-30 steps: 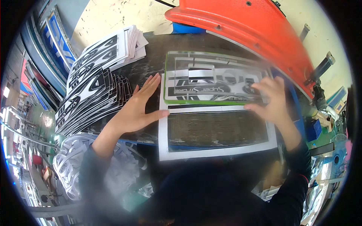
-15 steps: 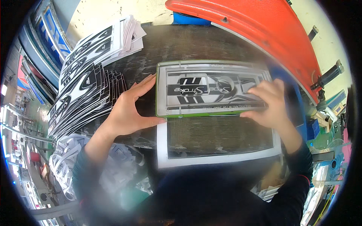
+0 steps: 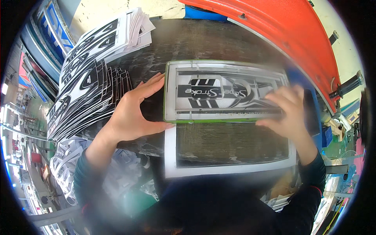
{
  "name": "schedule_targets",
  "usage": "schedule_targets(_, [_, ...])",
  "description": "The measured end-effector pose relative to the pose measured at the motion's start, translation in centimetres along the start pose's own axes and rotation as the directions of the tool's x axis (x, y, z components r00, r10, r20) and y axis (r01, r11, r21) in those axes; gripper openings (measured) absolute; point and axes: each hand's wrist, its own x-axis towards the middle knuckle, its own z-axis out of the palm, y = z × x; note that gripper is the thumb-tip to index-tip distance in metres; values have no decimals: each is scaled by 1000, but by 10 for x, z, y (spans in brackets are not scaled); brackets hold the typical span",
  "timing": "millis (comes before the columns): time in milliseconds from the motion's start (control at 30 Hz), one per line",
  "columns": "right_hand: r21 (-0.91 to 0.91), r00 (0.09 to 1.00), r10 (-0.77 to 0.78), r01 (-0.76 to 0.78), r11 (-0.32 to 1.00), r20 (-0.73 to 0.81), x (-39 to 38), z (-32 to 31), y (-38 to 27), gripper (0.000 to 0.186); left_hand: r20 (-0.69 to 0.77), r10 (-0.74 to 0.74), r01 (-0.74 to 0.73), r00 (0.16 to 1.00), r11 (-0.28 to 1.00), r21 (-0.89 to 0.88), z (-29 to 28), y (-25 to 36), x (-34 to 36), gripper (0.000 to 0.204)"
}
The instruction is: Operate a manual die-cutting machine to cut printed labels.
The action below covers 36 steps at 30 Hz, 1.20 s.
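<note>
A clear rectangular template (image 3: 231,68) with a green rim lies over a black-and-white printed sheet (image 3: 203,92), whose design shows through it. My left hand (image 3: 133,111) holds the template's left end, thumb at the lower corner and fingers along the side. My right hand (image 3: 286,111) grips the right end, its fingers curled over the top and its thumb at the bottom edge. Below the template, nearer me, lies a white sheet border (image 3: 170,152) around a large cut-out middle, through which the dark table shows.
Stacks of printed sheets (image 3: 90,82) cover the table's (image 3: 168,43) left part. A pile of white paper scraps (image 3: 66,164) is at lower left. A large orange machine part (image 3: 282,27) with black handles (image 3: 346,80) curves along the back right, near a blue object (image 3: 205,11).
The template has come down toward me and now sits squarely over the printed design. My hands have moved with it to its two ends and stay there.
</note>
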Motion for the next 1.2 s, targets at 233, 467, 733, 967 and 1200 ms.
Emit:
schedule_targets(233, [-8, 1000, -21, 21, 1000, -15, 1, 1, 0, 61, 8, 12, -12, 1000, 1000, 23, -1, 1, 0, 88])
schedule_targets(467, [-10, 999, -28, 28, 1000, -21, -1, 1, -1, 61, 7, 13, -13, 1000, 999, 34, 0, 1, -3, 87])
schedule_targets(733, [0, 980, 112, -113, 994, 164, 4, -26, -3, 88, 41, -34, 33, 999, 999, 27, -3, 14, -2, 90])
schedule_targets(967, [428, 863, 395, -500, 753, 315, -43, -23, 21, 102, 86, -65, 63, 994, 998, 24, -3, 9, -3, 95])
schedule_targets(1200, [345, 858, 416, -505, 791, 301, -48, -19, 23, 98, 26, -182, 182, 983, 983, -8, 7, 18, 0, 89])
